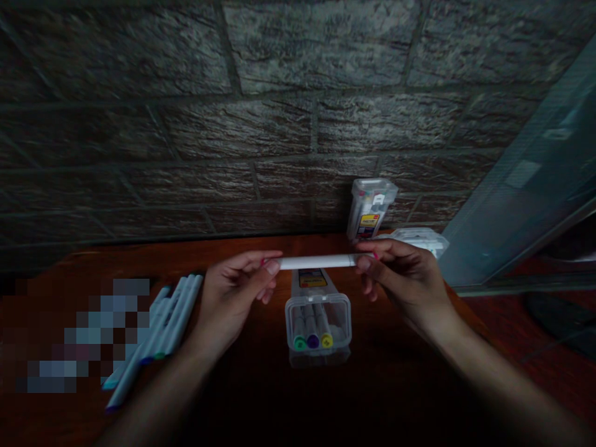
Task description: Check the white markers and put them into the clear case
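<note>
White, smooth plastic-looking barrel with pink ends: a slender marker (316, 262) sits nearly level at mid-frame, its ends pinched between thumb and fingers of the left hand (239, 282) and right hand (407, 279). Below it, a clear, round-cornered box (319, 357) holds green-, purple- and yellow-ended markers (312, 323). Coarse, grooved block wall (321, 49) fills the upper frame.
</note>
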A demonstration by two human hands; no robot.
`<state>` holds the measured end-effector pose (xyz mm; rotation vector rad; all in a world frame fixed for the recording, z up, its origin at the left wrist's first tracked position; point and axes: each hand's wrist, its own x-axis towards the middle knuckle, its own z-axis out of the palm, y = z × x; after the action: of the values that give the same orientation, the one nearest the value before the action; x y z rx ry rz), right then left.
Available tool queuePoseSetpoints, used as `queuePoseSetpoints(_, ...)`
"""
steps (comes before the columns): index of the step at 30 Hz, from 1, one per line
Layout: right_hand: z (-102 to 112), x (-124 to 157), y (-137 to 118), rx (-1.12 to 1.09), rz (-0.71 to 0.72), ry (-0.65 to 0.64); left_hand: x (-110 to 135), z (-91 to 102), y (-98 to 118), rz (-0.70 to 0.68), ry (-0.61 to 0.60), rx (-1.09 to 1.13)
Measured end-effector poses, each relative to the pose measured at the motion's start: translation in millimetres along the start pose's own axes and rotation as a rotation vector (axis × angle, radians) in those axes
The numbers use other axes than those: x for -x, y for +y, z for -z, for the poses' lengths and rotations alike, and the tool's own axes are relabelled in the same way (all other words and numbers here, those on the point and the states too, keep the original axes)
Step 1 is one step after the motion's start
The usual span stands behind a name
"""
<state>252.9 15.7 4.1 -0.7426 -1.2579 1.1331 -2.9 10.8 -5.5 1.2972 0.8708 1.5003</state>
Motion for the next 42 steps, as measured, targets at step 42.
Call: queuePoseSetpoints(42, -9, 5, -3, 0.230, 0.032, -0.017, 3, -7.1, 6, -0.214, 0.009, -0.460)
